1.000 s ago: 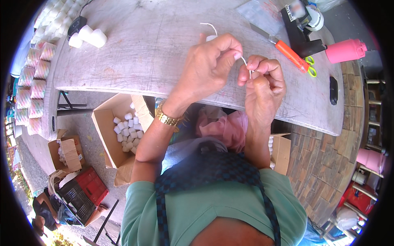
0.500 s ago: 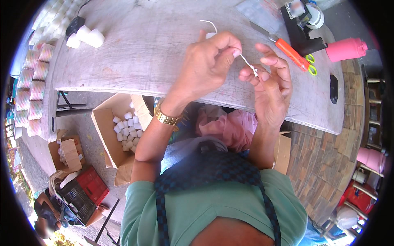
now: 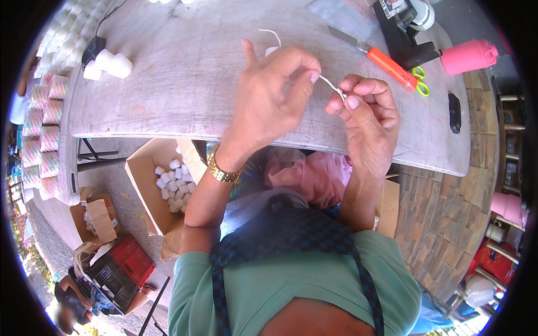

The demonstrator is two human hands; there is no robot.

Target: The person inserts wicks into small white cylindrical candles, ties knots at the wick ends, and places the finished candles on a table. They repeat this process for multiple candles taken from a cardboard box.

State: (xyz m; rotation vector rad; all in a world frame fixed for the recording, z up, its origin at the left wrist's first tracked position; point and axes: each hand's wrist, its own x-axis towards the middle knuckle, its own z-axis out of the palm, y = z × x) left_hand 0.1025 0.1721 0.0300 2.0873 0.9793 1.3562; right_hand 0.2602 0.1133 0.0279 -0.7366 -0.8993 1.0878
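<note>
A white cord (image 3: 329, 85) runs taut between my two hands above the table's near side. My left hand (image 3: 274, 92) pinches it between thumb and forefinger. At the cord's knotted end, the thumb and fingers of my right hand (image 3: 370, 115) close on it. Another stretch of white cord (image 3: 273, 33) curls up behind my left hand, out of a small white piece (image 3: 270, 51) mostly hidden by that hand. Whether both stretches are one cord I cannot tell.
On the table (image 3: 185, 84) lie white cylinders (image 3: 119, 66), an orange-handled knife (image 3: 392, 68), yellow-green scissors (image 3: 421, 81) and a pink bottle (image 3: 469, 56). Patterned rolls (image 3: 49, 137) are stacked at left. Below, a cardboard box (image 3: 144, 173) holds several white cylinders.
The fingers of my right hand, spread apart earlier, have closed on the knotted end of the cord. My left hand keeps its pinch and has shifted slightly left in view.
</note>
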